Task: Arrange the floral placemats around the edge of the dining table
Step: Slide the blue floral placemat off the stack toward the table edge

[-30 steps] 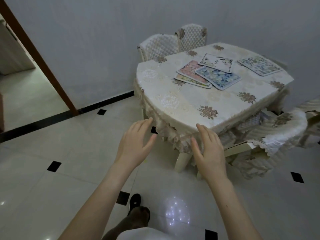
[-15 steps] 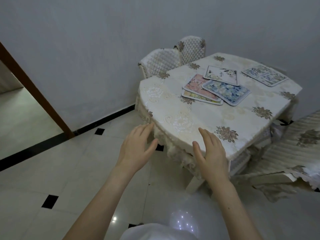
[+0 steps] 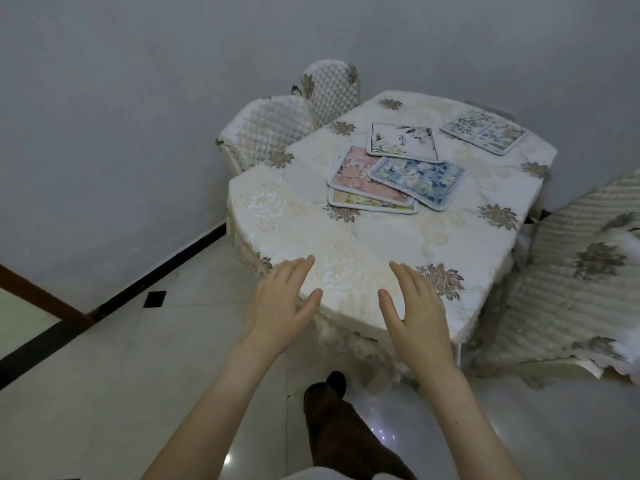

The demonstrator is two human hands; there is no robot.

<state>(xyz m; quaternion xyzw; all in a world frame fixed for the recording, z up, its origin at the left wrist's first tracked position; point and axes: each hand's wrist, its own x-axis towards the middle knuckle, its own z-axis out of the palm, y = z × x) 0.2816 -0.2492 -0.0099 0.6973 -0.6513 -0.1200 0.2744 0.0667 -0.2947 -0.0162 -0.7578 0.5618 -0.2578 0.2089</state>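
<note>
The dining table (image 3: pixel 381 251) wears a cream embroidered cloth. Near its middle lies a loose pile of floral placemats: a blue one (image 3: pixel 417 177) on top, a pink one (image 3: pixel 360 174) under it, a yellow one (image 3: pixel 370 203) at the bottom and a white one (image 3: pixel 403 142) behind. Another pale blue-green placemat (image 3: pixel 485 131) lies apart at the far right edge. My left hand (image 3: pixel 284 303) and my right hand (image 3: pixel 415 308) hover over the table's near edge, fingers straight, holding nothing, well short of the mats.
Two quilted chairs (image 3: pixel 270 129) stand at the table's far left against the grey wall. A chair with a ribbed cover (image 3: pixel 568 278) stands close at the right. Tiled floor (image 3: pixel 138 358) lies to the left, with a doorway frame (image 3: pixel 41 296) at the far left.
I have walked closer to the table. Both hands now reach over its near edge, and the table fills more of the view.
</note>
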